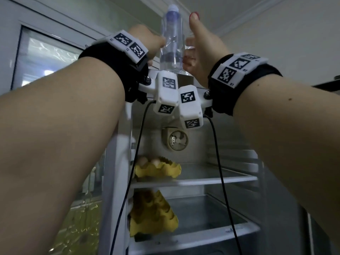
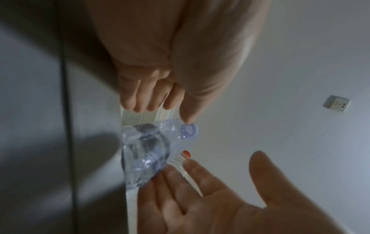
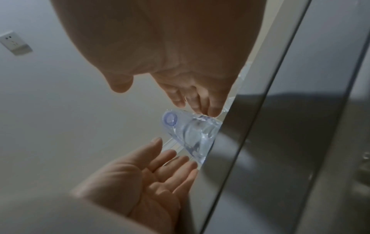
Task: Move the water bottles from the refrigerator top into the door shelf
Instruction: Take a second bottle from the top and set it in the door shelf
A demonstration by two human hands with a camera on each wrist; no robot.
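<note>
overhead, a clear bottle (image 1: pixel 171 43) with a pale blue cap stands upright at the front edge of the fridge top (image 1: pixel 185 78). my left hand (image 1: pixel 145 41) and right hand (image 1: pixel 200 52) flank it, fingers straight and spread, fingertips touching its sides, neither curled round it. a second bottle (image 2: pixel 183 158) with a red cap stands just behind. below, yellow egg trays (image 1: pixel 156 168) sit on the shelves.
</note>
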